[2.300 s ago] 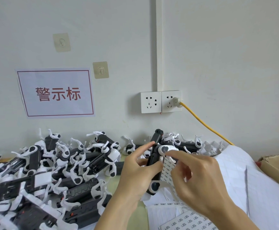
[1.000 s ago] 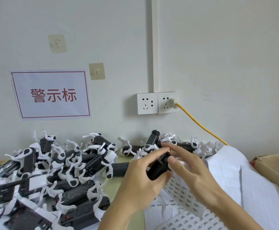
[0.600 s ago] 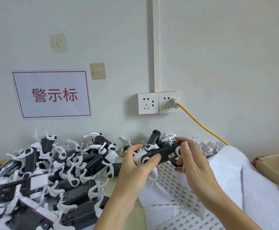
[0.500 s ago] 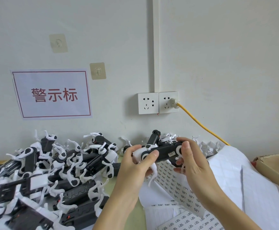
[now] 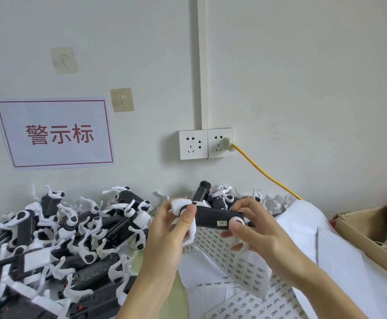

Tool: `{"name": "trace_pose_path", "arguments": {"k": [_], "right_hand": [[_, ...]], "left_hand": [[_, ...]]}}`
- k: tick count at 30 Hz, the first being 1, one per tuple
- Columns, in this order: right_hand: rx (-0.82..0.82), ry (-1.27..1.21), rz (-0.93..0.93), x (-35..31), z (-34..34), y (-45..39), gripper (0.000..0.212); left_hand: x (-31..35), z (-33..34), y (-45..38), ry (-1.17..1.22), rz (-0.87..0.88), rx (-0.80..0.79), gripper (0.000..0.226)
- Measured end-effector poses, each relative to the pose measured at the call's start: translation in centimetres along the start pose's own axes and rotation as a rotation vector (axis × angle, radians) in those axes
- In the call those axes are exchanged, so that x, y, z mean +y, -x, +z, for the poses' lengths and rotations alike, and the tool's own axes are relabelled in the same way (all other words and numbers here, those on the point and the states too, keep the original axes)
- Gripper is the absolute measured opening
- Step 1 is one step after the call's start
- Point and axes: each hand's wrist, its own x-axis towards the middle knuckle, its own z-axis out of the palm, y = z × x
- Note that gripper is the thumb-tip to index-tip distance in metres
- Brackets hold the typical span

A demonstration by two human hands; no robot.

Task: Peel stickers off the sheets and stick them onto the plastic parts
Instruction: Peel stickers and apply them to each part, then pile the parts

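- Left hand [image 5: 167, 236]: fingers curled round the white end of a black plastic part [image 5: 211, 218], thumb pressed on top.
- Right hand [image 5: 259, 233]: thumb and fingertips pinch the part's other end; small sticker [image 5: 221, 223] sits just beside the thumb.
- Sticker sheet [image 5: 234, 256] hangs below the right fingers.
- Pile of parts [image 5: 61, 245] lies left of the left fingers.

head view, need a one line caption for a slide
Both hands, left and right, hold a black plastic part bearing a small sticker above the sticker sheets.
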Motion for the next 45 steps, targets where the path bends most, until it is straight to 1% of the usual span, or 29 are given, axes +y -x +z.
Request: {"name": "trace_pose_path", "arguments": {"k": [2, 4, 6, 7, 9, 12, 13, 14, 16, 17, 18, 19, 20, 22, 24, 27, 28, 30, 31, 33, 35, 37, 39, 40, 41, 42, 43, 44, 45], "right_hand": [[-0.021, 0.045, 0.002, -0.3, -0.3, 0.2, 0.040], [-0.002, 0.063, 0.002, -0.7, -0.8, 0.3, 0.036], [0.033, 0.091, -0.006, -1.2, -1.5, 0.4, 0.034], [0.056, 0.089, 0.002, -1.3, -2.0, 0.4, 0.036], [0.101, 0.016, 0.055, -1.2, -3.6, 0.8, 0.048], [0.202, -0.105, 0.106, -1.2, -7.4, 1.7, 0.052], [0.278, -0.129, 0.105, -1.3, -8.8, 2.0, 0.052], [0.392, -0.169, 0.102, -1.5, -10.0, 2.3, 0.051], [0.703, -0.379, 0.060, -2.1, -12.4, 2.7, 0.041], [0.845, -0.541, -0.021, -2.6, -13.5, 2.9, 0.036], [0.948, -0.693, -0.146, -3.0, -14.8, 3.1, 0.034], [1.026, -0.798, -0.260, -3.4, -16.2, 3.5, 0.036], [1.071, -0.847, -0.321, -3.8, -17.1, 3.8, 0.042], [1.122, -0.796, -0.302, -4.0, -18.3, 4.3, 0.054], [1.087, -0.619, -0.173, -3.7, -17.8, 4.1, 0.054], [0.977, -0.323, 0.001, -2.9, -14.9, 2.7, 0.047], [0.925, -0.207, 0.041, -2.6, -13.8, 2.3, 0.046], [0.803, 0.007, 0.095, -1.9, -11.5, 1.4, 0.042], [0.742, 0.070, 0.114, -1.6, -10.4, 1.1, 0.041], [0.629, 0.151, 0.130, -1.2, -8.3, 0.5, 0.039], [0.527, 0.269, 0.144, -0.5, -6.6, 0.2, 0.038], [0.435, 0.407, 0.151, 0.3, -5.3, -0.2, 0.038], [0.360, 0.518, 0.137, 0.9, -4.4, -0.4, 0.037], [0.330, 0.565, 0.130, 1.2, -4.0, -0.4, 0.036], [0.305, 0.616, 0.124, 1.3, -3.8, -0.4, 0.036], [0.280, 0.670, 0.116, 1.5, -3.6, -0.4, 0.035], [0.254, 0.718, 0.104, 1.5, -3.5, -0.4, 0.035], [0.231, 0.757, 0.092, 1.6, -3.4, -0.4, 0.033], [0.207, 0.790, 0.088, 1.6, -3.2, -0.3, 0.031]], "left_hand": [[-0.1, 0.0, 0.2, -0.068, 0.031, -0.002, 0.052], [-0.2, 0.3, 0.6, -0.103, 0.008, -0.019, 0.061], [-0.4, 0.4, 0.9, -0.016, -0.071, -0.054, 0.066], [-0.7, 0.4, 0.9, 0.039, -0.108, -0.064, 0.066], [-0.9, 0.3, 0.7, 0.083, -0.160, -0.067, 0.057], [-1.2, 0.8, 0.0, -0.020, -0.232, -0.093, 0.041], [-1.5, 1.2, -0.4, -0.069, -0.257, -0.105, 0.036], [-1.7, 1.5, -0.5, -0.123, -0.270, -0.127, 0.034], [-2.1, 2.1, -1.0, -0.199, -0.298, -0.142, 0.034], [-2.2, 2.7, -1.2, -0.210, -0.319, -0.151, 0.035], [-2.3, 3.3, -1.3, -0.214, -0.338, -0.155, 0.035], [-2.4, 4.2, -1.6, -0.218, -0.358, -0.163, 0.034], [-2.4, 4.6, -1.6, -0.223, -0.370, -0.167, 0.034], [-2.8, 4.9, -1.7, -0.253, -0.384, -0.189, 0.033], [-3.5, 4.4, -1.8, -0.362, -0.335, -0.244, 0.032], [-3.9, 4.3, -2.3, -0.527, -0.203, -0.214, 0.027], [-4.0, 4.3, -2.5, -0.601, -0.131, -0.211, 0.026], [-3.6, 4.6, -3.5, -0.778, 0.048, -0.220, 0.025], [-3.5, 4.6, -4.2, -0.847, 0.120, -0.220, 0.025], [-3.4, 4.6, -6.7, -0.963, 0.187, -0.194, 0.021], [-3.2, 4.4, -9.7, -1.127, 0.159, -0.149, 0.030], [-3.1, 4.1, -12.5, -1.253, 0.050, -0.130, 0.045], [-3.4, 3.6, -14.7, -1.322, -0.087, -0.192, 0.057], [-3.7, 3.3, -15.6, -1.339, -0.152, -0.248, 0.059], [-4.0, 3.1, -16.3, -1.341, -0.206, -0.304, 0.054], [-4.3, 3.0, -16.8, -1.324, -0.246, -0.337, 0.042], [-4.6, 3.0, -17.2, -1.299, -0.266, -0.347, 0.029], [-5.0, 3.1, -17.6, -1.270, -0.268, -0.337, 0.023], [-5.4, 3.2, -18.0, -1.249, -0.271, -0.321, 0.022]]}}
